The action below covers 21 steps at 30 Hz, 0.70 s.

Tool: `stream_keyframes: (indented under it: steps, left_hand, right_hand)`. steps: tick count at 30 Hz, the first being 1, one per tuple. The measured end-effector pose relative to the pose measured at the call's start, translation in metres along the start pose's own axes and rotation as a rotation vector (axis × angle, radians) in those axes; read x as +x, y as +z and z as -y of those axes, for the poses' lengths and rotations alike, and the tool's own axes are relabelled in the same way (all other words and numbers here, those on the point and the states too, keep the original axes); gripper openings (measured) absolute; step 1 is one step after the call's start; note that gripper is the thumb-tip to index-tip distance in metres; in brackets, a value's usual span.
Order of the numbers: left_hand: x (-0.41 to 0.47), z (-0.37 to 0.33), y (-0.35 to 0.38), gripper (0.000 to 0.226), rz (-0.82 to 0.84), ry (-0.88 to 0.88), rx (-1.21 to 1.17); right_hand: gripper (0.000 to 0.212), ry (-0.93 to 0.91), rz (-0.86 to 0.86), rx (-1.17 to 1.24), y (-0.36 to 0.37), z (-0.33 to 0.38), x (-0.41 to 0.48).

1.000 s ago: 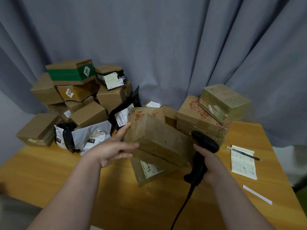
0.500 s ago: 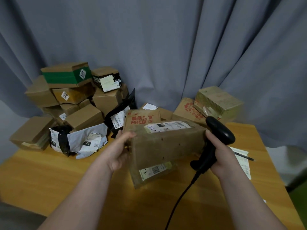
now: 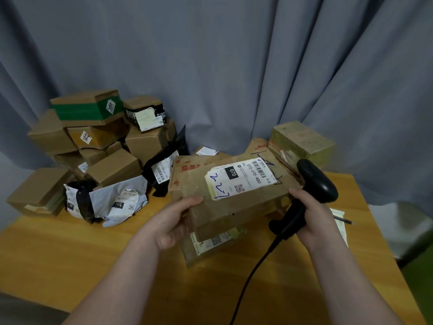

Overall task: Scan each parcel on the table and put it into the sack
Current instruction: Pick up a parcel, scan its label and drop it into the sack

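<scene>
The parcel [image 3: 234, 207] is held above the table [image 3: 70, 254] at centre view, label [image 3: 241, 178] up, so scanning looks like the step in hand: turn the barcode (printed along the label's far edge) toward the scanner [image 3: 316, 181] at the parcel's 3 o'clock and hold steady. The left hand [image 3: 173, 221] pinches the parcel's 9 o'clock edge, thumb on top; the right hand [image 3: 318, 214] is curled round the scanner's grip. No sack shows.

1. left grip [image 3: 174, 222]: being curled round the near left corner of a parcel [image 3: 234, 211], thumb being laid on top; bare forearm being extended from lower left.
2. right grip [image 3: 315, 214]: being wrapped round the handle of a scanner [image 3: 316, 181], fingertips being held at the parcel's right end; bare forearm being extended from lower right.
</scene>
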<state>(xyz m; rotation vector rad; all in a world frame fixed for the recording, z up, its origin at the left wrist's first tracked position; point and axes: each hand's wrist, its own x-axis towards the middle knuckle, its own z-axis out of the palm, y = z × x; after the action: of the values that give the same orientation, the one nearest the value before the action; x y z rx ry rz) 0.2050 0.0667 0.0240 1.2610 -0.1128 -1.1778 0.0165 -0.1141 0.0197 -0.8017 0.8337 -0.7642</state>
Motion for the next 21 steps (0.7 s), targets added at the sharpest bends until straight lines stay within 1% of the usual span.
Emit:
stream_keyframes:
  steps: [4,7,9,12,13,16,21]
  left_hand:
    - [-0.001,0.005,-0.007,0.05,-0.031,-0.076,0.031]
    - [-0.001,0.01,-0.004,0.044,-0.079,-0.03,-0.043]
    - [-0.003,0.012,0.001,0.049,-0.118,0.031,-0.081]
    - [-0.006,0.014,0.005,0.069,-0.155,0.095,-0.065]
    - [-0.007,0.014,0.006,0.069,-0.162,0.11,-0.059]
    - [-0.007,0.018,0.006,0.06,-0.209,0.157,-0.042]
    - [-0.004,0.024,0.005,0.065,-0.247,0.218,-0.065]
  right_hand:
    - [0.037,-0.036,0.033,-0.063,0.002,0.007,-0.003]
    - [0.026,-0.029,0.025,-0.133,0.006,0.012,-0.003]
    - [0.025,-0.027,-0.021,-0.134,0.011,0.013,-0.003]
    - [0.03,-0.034,-0.041,-0.107,0.019,0.016,-0.006]
    - [0.033,-0.032,-0.029,-0.106,0.021,0.018,-0.009]
    - [0.035,-0.007,0.04,-0.114,0.026,0.022,-0.017]
    - [0.024,0.106,0.167,-0.117,0.038,0.027,-0.035]
